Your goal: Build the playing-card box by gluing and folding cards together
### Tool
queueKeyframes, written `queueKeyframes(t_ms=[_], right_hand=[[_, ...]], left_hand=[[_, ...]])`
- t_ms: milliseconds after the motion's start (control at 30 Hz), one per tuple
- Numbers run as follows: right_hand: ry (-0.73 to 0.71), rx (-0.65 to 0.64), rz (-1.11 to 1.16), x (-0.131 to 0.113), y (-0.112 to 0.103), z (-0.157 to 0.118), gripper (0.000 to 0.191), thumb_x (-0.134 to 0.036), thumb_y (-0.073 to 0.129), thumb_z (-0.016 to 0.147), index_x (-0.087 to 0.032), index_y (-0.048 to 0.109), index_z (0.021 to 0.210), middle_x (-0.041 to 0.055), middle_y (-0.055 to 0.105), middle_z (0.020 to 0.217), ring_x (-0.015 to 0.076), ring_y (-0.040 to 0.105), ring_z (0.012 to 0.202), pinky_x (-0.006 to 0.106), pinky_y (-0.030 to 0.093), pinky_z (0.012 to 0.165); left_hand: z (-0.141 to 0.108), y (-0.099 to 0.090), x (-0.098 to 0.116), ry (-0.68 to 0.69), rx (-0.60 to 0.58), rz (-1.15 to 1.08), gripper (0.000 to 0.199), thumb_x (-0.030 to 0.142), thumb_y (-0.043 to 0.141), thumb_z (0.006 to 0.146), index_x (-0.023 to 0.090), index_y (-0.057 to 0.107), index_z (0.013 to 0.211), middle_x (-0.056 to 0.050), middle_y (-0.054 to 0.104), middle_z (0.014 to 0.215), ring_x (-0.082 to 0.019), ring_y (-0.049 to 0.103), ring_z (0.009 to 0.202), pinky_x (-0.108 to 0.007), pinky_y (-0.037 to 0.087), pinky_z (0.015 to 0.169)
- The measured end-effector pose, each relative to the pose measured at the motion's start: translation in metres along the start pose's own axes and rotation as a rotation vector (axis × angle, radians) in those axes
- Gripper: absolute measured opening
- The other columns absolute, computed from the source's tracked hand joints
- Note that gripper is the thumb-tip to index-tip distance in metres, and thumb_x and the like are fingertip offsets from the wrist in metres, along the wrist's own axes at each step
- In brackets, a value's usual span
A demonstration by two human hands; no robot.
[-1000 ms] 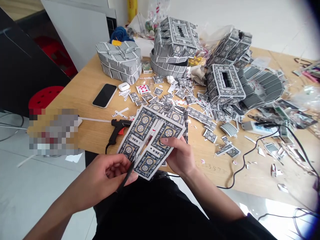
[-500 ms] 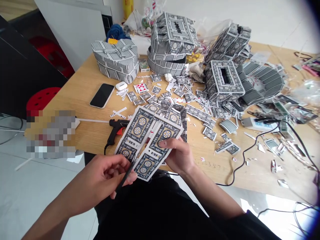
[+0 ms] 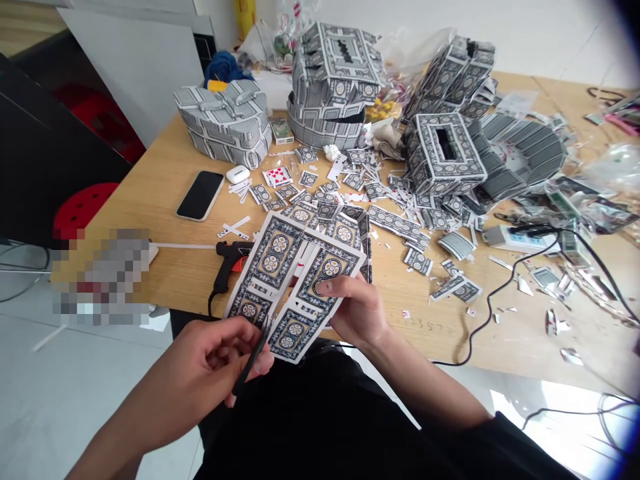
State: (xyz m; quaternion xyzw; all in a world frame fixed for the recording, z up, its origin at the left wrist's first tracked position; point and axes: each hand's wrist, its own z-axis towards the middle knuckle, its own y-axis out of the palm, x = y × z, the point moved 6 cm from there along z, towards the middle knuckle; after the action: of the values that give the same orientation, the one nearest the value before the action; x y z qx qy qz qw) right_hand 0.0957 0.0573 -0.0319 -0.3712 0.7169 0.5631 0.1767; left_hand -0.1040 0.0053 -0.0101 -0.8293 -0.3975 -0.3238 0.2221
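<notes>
My right hand (image 3: 357, 307) is closed round the right edge of a flat panel of playing cards (image 3: 320, 273), its thumb lying on top. The panel has dark patterned backs outward and a slot through its middle. At its lower left, my left hand (image 3: 225, 360) pinches what look like dark tweezers (image 3: 250, 367), with their light tips by the slot's lower end. Whether the tips grip anything is too small to tell. Behind the panel, more joined cards (image 3: 357, 217) show in part. A black glue gun (image 3: 230, 263) lies just left of the panel.
Cut card pieces (image 3: 360, 180) are strewn over the wooden table (image 3: 150, 193). Card-built boxes (image 3: 445, 150) and a round card bowl (image 3: 520, 160) stand behind. A phone (image 3: 200, 195) and white earbud case (image 3: 237, 175) lie left; a power strip (image 3: 520, 239) with black cable (image 3: 487, 307) lies right.
The camera view has shifted slightly. Both hands keep their hold, and the tweezers' tips remain by the slot's lower end, with the panel almost unmoved.
</notes>
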Motion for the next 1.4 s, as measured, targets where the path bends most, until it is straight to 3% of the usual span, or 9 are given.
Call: queueKeyframes(t_ms=[300, 700, 1033, 1233, 1400], right_hand=[[-0.015, 0.0, 0.03, 0.0002, -0.0022, 0.0004, 0.031, -0.013, 0.079, 0.058, -0.021, 0.078, 0.088, 0.0004, 0.083, 0.087, 0.0226, 0.075, 0.076, 0.037, 0.065, 0.076], [-0.017, -0.049, 0.048, -0.0007, 0.0002, 0.0003, 0.034, -0.014, 0.078, 0.059, -0.021, 0.076, 0.093, 0.0013, 0.083, 0.084, 0.0292, 0.08, 0.08, 0.048, 0.068, 0.085], [0.014, -0.01, 0.05, -0.0019, 0.0008, 0.0009, 0.033, -0.014, 0.076, 0.054, -0.021, 0.075, 0.086, 0.0009, 0.083, 0.08, 0.0304, 0.08, 0.082, 0.048, 0.067, 0.088], [0.005, 0.0, 0.043, -0.0031, -0.001, 0.0007, 0.034, -0.014, 0.077, 0.055, -0.022, 0.075, 0.088, 0.0, 0.083, 0.083, 0.0279, 0.078, 0.08, 0.046, 0.067, 0.085], [-0.008, 0.004, 0.027, -0.0013, -0.005, 0.0002, 0.031, -0.013, 0.077, 0.056, -0.021, 0.074, 0.086, 0.0001, 0.082, 0.083, 0.0242, 0.074, 0.074, 0.042, 0.065, 0.081]], left_hand=[[0.0017, 0.0028, -0.0052, 0.021, -0.003, -0.027, 0.029, 0.046, 0.069, 0.098, 0.019, 0.072, 0.091, -0.006, 0.076, 0.092, -0.015, 0.062, 0.072, -0.023, 0.055, 0.059], [0.003, 0.0023, -0.0045, 0.054, -0.007, 0.009, 0.035, 0.052, 0.069, 0.1, 0.019, 0.073, 0.09, -0.006, 0.076, 0.092, -0.013, 0.059, 0.069, -0.022, 0.053, 0.06], [0.0009, 0.0034, -0.0052, 0.129, 0.009, 0.055, 0.033, 0.051, 0.064, 0.102, 0.021, 0.074, 0.092, -0.004, 0.077, 0.088, -0.011, 0.054, 0.061, -0.02, 0.044, 0.052], [0.006, 0.0006, -0.0075, 0.125, 0.078, 0.097, 0.035, 0.05, 0.062, 0.102, 0.02, 0.072, 0.087, -0.003, 0.076, 0.082, -0.008, 0.047, 0.051, -0.02, 0.037, 0.047], [0.0059, 0.0036, -0.0035, 0.078, 0.029, 0.098, 0.034, 0.051, 0.068, 0.098, 0.019, 0.074, 0.087, -0.004, 0.074, 0.082, -0.013, 0.06, 0.063, -0.021, 0.048, 0.054]])
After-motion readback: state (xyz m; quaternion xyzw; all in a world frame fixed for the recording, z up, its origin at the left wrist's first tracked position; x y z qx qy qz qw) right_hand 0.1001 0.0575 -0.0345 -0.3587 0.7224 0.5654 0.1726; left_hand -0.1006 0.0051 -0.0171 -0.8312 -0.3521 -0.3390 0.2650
